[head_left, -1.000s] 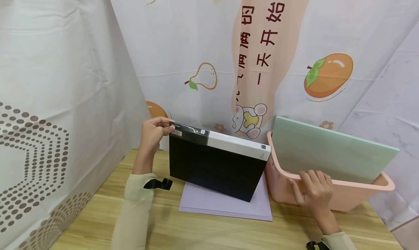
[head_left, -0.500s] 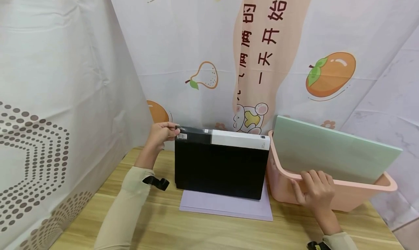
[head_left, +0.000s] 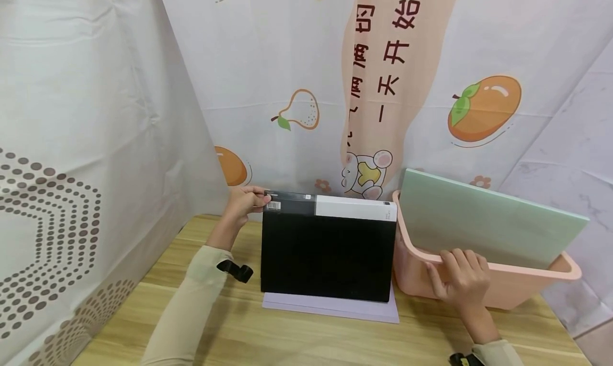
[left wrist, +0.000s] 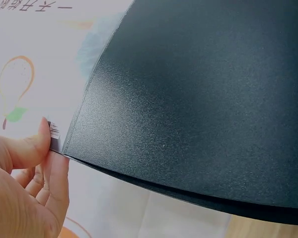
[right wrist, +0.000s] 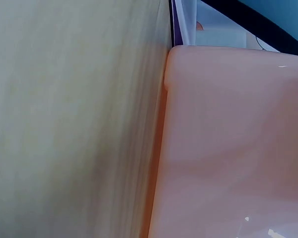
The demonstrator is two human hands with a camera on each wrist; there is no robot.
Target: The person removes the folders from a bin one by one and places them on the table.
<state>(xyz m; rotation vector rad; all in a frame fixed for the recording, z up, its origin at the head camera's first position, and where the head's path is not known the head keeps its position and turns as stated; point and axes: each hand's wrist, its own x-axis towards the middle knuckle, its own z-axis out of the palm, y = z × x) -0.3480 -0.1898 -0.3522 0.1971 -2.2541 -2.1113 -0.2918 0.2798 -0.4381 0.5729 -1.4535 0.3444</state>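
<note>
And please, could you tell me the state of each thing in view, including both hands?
Black binder: spine up, one corner pinched.
Lavender folder: flat on the table, partly hidden by the binder.
Pink bin: upright, open-topped, its rim held.
Mint-green folder: standing slanted inside the bin, sticking out above it.
Left hand: pinching the binder's corner.
Right hand: holding the bin's rim.

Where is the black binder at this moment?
In the head view, the black binder is in the lower middle, its upper left corner pinched by the left hand, left of the pink bin.
</note>
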